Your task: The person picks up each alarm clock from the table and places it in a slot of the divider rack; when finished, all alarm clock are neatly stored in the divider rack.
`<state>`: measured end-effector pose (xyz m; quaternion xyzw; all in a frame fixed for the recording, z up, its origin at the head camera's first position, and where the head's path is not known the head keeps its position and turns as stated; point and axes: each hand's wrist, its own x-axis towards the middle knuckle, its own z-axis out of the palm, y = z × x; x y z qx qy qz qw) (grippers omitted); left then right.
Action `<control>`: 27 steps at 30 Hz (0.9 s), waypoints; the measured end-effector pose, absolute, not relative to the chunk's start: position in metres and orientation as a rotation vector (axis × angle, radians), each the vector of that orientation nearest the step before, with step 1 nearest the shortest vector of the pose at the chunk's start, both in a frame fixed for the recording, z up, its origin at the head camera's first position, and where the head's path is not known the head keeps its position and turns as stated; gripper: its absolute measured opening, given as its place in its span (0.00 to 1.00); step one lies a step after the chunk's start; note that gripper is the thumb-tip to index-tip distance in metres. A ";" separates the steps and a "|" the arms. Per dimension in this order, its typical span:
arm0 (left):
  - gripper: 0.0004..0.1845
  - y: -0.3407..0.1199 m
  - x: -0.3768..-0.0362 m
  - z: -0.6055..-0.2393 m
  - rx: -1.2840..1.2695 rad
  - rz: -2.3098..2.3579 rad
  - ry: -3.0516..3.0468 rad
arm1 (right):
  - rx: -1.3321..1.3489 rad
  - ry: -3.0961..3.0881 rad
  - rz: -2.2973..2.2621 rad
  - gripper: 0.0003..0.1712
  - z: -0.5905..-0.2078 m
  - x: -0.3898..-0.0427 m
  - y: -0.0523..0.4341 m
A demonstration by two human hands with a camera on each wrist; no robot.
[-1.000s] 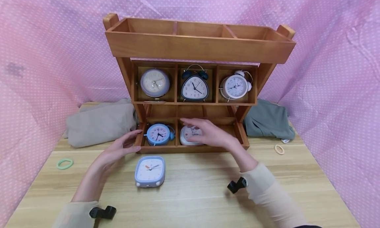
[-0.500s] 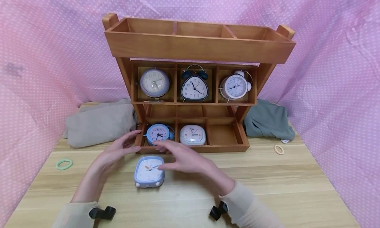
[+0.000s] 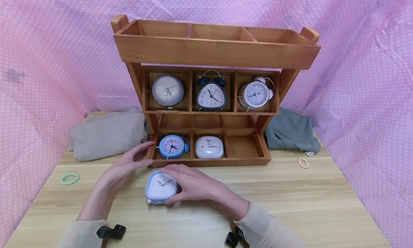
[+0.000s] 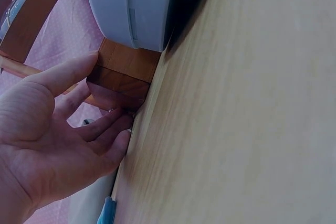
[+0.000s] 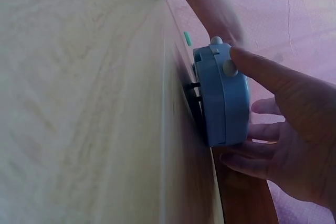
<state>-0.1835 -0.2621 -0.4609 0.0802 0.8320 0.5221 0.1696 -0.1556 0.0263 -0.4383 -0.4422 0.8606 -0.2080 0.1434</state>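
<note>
The right hand (image 3: 193, 185) grips a pale blue square alarm clock (image 3: 160, 186) lying on the desk (image 3: 290, 205). The left hand (image 3: 127, 163), fingers relaxed, steadies the wooden rack's (image 3: 213, 54) lower corner. Lifting comes next, likely toward the empty bottom-right compartment (image 3: 241, 146).

- Head view: bright, even, soft light; only faint shadows under the hands on the desk (image 3: 290, 205).
- Wide lens bends the pink backdrop (image 3: 48, 61) at the edges.
- Wrist views: dimmer, bluish; near skin and wood grain look soft and blurred.
</note>
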 end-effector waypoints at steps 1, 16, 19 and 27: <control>0.39 -0.262 -0.184 -0.461 0.226 1.487 2.361 | -1.277 2.489 -0.581 0.56 -0.438 -0.155 0.026; 0.40 -0.262 -0.183 -0.459 0.199 1.484 2.364 | -1.273 2.539 -0.546 0.59 -0.441 -0.150 0.020; 0.40 -0.262 -0.183 -0.460 0.202 1.486 2.365 | -1.267 2.542 -0.570 0.58 -0.441 -0.149 0.019; 0.41 -0.262 -0.183 -0.460 0.200 1.443 2.379 | -1.296 2.497 -0.644 0.56 -0.436 -0.149 0.022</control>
